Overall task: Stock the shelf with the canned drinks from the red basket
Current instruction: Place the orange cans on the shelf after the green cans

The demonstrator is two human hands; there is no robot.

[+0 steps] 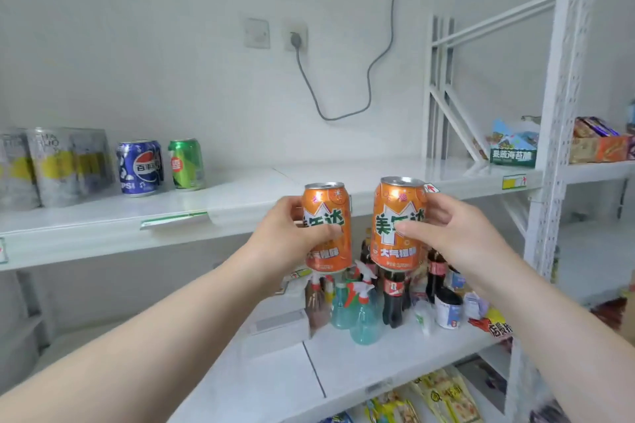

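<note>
My left hand (292, 233) grips an orange drink can (331, 213) upright, thumb across its label. My right hand (446, 230) grips a second orange can (395, 216) the same way. Both cans hang in the air just in front of the upper white shelf's (360, 178) front edge, side by side and apart. On that shelf at the left stand a blue Pepsi can (140, 168), another blue can behind it, and a green can (187, 165). The red basket is not in view.
Shrink-wrapped silver can packs (51, 166) fill the shelf's far left. A snack box (513, 144) sits at its right end by the perforated upright (563, 113). Below stand cola bottles (393, 295), spray bottles (364, 316) and tubs. A grey cable (369, 75) hangs on the wall.
</note>
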